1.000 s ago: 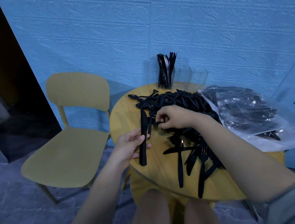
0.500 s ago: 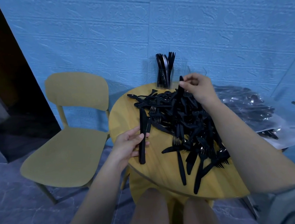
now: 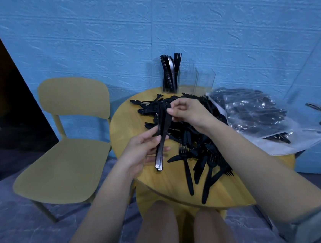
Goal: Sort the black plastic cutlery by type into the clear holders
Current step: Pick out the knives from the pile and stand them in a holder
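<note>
Your left hand holds a small bundle of black knives in a curled grip, handles pointing toward you. Your right hand pinches the bundle's upper end. Beneath them the loose cutlery pile covers the round worktop; the clear holders stand at its far edge, the left one holding cutlery.

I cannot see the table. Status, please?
Left hand grips knife bundle. Right hand pinches its top. Loose pile unsorted. Nothing in the way.
</note>
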A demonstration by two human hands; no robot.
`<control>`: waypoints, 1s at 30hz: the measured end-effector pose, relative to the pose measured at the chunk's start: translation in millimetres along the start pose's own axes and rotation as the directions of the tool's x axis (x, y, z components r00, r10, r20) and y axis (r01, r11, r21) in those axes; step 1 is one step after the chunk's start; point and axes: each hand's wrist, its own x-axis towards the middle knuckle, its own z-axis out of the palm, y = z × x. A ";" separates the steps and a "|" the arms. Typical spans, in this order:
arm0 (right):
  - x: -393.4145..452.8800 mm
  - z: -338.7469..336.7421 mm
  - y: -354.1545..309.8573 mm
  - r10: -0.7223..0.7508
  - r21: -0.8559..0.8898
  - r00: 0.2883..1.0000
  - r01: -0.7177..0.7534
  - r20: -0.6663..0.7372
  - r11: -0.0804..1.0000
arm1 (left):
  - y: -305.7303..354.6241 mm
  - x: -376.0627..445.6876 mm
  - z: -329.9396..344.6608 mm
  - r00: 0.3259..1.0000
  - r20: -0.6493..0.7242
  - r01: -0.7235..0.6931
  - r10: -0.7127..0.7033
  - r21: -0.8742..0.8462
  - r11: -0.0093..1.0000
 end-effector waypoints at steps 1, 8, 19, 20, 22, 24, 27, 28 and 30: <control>-0.6 0.5 1.8 -0.006 -0.036 1.000 0.006 0.010 0.999 | -1.0 -1.3 0.5 1.000 0.024 0.008 -0.008 -0.009 1.000; -12.6 3.7 3.0 -0.041 -0.218 0.999 0.044 0.018 0.975 | -9.1 -5.3 6.1 0.995 0.096 0.034 -0.034 0.008 0.999; -36.3 -4.5 8.1 -0.013 -0.527 0.999 0.033 0.042 0.849 | -20.1 -10.1 2.2 0.999 -0.005 0.046 -0.047 -0.094 0.995; -40.0 -4.9 9.5 -0.010 -0.642 0.995 0.073 0.101 0.763 | -21.3 -10.7 -1.8 0.998 -0.041 0.038 -0.043 -0.117 0.992; -45.6 -2.1 14.1 0.059 -0.827 0.961 0.200 0.270 0.525 | -24.6 -13.5 -8.3 0.995 -0.087 0.027 -0.039 -0.137 0.990; -46.6 4.1 19.5 0.174 -0.906 0.920 0.288 0.352 0.309 | -27.2 -16.6 -11.1 0.994 -0.099 0.029 -0.043 -0.135 0.990; -40.3 10.6 22.8 0.236 -0.913 0.893 0.328 0.383 0.242 | -28.3 -19.0 -10.9 0.994 -0.102 0.034 -0.047 -0.124 0.992; -37.5 12.1 22.7 0.238 -0.908 0.885 0.347 0.399 0.234 | -28.2 -19.3 -10.5 0.993 -0.105 0.033 -0.046 -0.118 0.992; -32.3 13.8 21.4 0.262 -0.896 0.862 0.384 0.435 0.225 | -28.2 -19.6 -9.7 0.993 -0.109 0.033 -0.045 -0.109 0.993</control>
